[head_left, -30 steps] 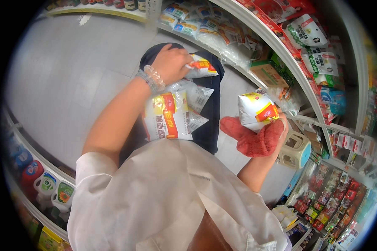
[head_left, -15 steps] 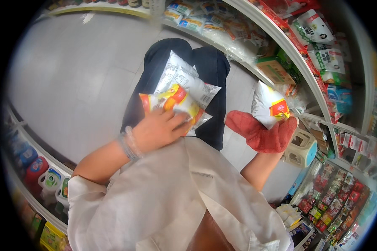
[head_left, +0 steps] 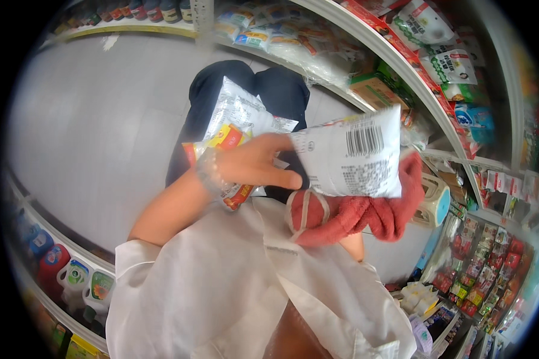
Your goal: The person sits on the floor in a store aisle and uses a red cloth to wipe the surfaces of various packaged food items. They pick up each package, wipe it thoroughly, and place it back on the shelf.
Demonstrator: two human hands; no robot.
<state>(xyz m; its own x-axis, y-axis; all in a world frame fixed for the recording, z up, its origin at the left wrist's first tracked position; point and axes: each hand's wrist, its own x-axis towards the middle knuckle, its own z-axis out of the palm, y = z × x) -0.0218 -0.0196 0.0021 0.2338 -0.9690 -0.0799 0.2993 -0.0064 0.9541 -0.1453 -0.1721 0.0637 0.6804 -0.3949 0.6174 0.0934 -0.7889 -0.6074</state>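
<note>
My left hand [head_left: 260, 164] is at the left end of a white plump packet [head_left: 356, 158] with its barcode side showing; its thumb is apart and its fingertips are partly hidden and blurred, so its grip is unclear. A red fuzzy cloth [head_left: 386, 215] with cream bands lies under that packet, held up by my right hand, which is hidden behind it; only part of my right forearm [head_left: 351, 245] shows. Several other packets, white [head_left: 230, 107] and yellow-and-red [head_left: 224, 137], lie on my dark-trousered lap [head_left: 203, 84], partly under my left hand.
Shelving [head_left: 374, 33] with bagged goods curves along the top and right; bottles line a top-left shelf. Detergent jugs [head_left: 99, 290] stand at lower left, a small-goods rack [head_left: 479, 263] at lower right. A beige plastic stool-like object [head_left: 434, 203] stands behind the cloth on the grey floor [head_left: 84, 119].
My left hand has moved right from the lap packets to the upper packet, which now shows its barcode side. The red cloth has moved left and down, toward my body.
</note>
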